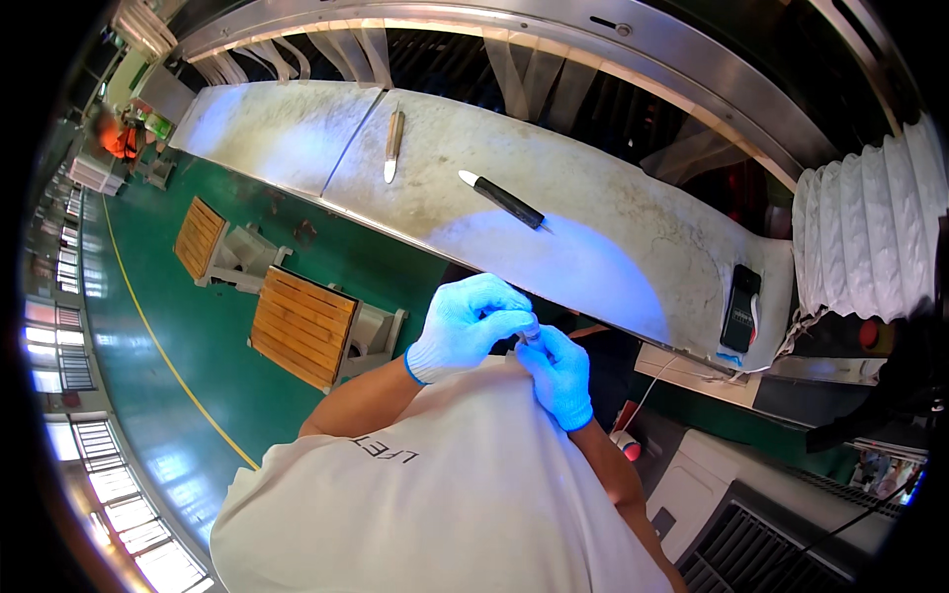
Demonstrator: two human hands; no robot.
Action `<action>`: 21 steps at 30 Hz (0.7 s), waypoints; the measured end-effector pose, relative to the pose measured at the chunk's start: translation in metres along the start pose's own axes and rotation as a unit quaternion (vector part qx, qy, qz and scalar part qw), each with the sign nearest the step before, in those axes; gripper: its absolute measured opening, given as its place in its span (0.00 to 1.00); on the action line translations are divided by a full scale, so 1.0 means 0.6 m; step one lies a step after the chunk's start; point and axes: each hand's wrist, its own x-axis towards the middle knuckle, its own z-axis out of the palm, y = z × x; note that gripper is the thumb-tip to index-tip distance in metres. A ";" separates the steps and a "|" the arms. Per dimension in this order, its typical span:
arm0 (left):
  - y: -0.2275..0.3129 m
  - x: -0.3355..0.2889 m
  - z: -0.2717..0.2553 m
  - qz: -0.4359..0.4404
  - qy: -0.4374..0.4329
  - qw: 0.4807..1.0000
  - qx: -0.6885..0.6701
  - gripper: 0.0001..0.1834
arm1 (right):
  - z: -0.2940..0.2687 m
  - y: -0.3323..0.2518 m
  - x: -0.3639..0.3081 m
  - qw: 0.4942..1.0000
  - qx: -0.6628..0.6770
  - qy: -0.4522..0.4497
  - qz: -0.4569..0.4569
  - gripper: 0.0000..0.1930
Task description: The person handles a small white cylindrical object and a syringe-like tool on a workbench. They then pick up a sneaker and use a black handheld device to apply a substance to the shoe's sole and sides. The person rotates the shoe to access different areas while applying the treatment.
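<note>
Both my hands wear white knit gloves, tinted blue by the light, and meet in front of my chest near the bench's front edge. My left hand (pixel 469 329) is closed, its thumb and fingers pinching at a small greyish piece (pixel 531 337), mostly covered by the fingers. Against the same piece, the fingers of my right hand (pixel 559 376) are bent closed. Its kind cannot be made out. Beyond the hands, a black pen-shaped tool (pixel 505 201) with a white tip lies on the pale worktop (pixel 593 193). Farther left rests a slim tan tool (pixel 393 146) with a whitish end.
A black phone-like device (pixel 740 308) lies at the worktop's right end, beside a white ribbed duct (pixel 870 227). Clear strip curtains (pixel 351 56) hang along the far side. Two wooden-slatted seats (pixel 301 326) stand on the green floor at left. Someone in orange (pixel 120 138) is far off.
</note>
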 end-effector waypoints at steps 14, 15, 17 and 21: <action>-0.015 0.022 -0.033 -0.018 -0.094 0.995 -0.039 0.04 | -0.013 -0.013 0.004 0.960 0.189 -0.129 0.160 0.15; -0.014 0.022 -0.035 -0.033 -0.101 0.993 -0.055 0.04 | -0.014 -0.016 0.004 0.958 0.193 -0.136 0.165 0.16; -0.016 0.025 -0.038 -0.071 -0.117 0.986 -0.097 0.04 | -0.021 -0.015 0.006 0.949 0.210 -0.166 0.168 0.16; -0.044 0.034 -0.036 -0.145 -0.147 0.957 -0.203 0.11 | -0.038 -0.002 0.014 0.922 0.287 -0.187 0.180 0.16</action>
